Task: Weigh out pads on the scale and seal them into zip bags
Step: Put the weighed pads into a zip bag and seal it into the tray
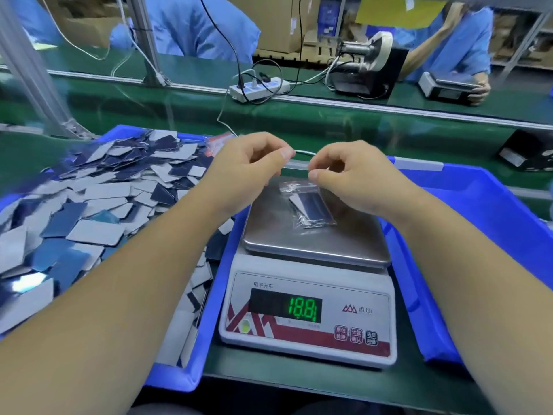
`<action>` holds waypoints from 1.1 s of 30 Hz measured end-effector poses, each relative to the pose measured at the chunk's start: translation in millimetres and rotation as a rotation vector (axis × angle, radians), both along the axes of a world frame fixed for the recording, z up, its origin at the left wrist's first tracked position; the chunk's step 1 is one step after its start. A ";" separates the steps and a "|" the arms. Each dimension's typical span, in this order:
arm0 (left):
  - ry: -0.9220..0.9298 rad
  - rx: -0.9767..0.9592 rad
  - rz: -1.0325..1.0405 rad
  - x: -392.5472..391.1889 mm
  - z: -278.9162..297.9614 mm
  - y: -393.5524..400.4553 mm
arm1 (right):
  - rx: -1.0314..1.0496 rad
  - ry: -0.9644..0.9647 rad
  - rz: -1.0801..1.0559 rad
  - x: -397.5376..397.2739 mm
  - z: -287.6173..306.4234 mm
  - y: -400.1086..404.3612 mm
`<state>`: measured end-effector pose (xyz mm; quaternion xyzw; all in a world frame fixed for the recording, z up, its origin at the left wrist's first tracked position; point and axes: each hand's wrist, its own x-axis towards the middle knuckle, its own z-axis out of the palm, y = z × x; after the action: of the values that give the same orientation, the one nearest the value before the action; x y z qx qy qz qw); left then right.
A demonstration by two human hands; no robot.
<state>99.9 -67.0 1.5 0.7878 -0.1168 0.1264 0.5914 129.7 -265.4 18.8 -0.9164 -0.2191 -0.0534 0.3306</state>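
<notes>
Both thumbs and forefingers are pinching the top strip of a clear plastic zip bag [305, 202], left hand [245, 172] at its 9 o'clock end, right hand [356, 178] at 3 o'clock. The bag, holding flat grey-and-blue rectangular pads [311, 209], is hanging onto the steel pan of the white digital scale [311, 295], which is reading 18.8. At the scale's 9 o'clock, a blue plastic bin [191, 375] of loose pads is sitting.

Scale [308, 295] sits wedged between the left blue bin [209, 295] heaped with pads [98, 199] and the right blue bin [478, 220], both walls just beside it, so no side access at desk level. Both hands, left hand [245, 169] and right hand [356, 178], and the zip bag [305, 205] occupy the space over the pan's far half. Near pan edge and display panel are open from above; power strip [260, 88] and cables sit well behind.
</notes>
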 end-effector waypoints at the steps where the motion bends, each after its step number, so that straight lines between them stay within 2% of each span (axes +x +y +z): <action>1: -0.004 0.015 0.006 0.1 -0.3 0.5 | -0.022 -0.038 -0.024 1.0 0.3 -0.6; 6: -0.009 0.078 0.077 0.8 -0.3 3.4 | 0.013 -0.061 -0.076 4.7 0.9 -3.3; 13: -0.022 0.059 0.091 1.2 0.1 5.2 | -0.039 -0.067 -0.064 3.5 0.7 -1.6; 19: -0.028 0.060 0.087 1.0 -0.4 4.5 | -0.166 -0.134 -0.040 -3.3 2.1 2.8; 33: -0.017 0.111 0.096 -4.0 2.8 2.0 | -0.300 -0.046 0.018 -10.3 2.3 5.6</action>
<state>95.9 -64.9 4.2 0.8230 -0.0904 0.1547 0.5391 119.4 -259.8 21.1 -0.9521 -0.2403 -0.0380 0.1854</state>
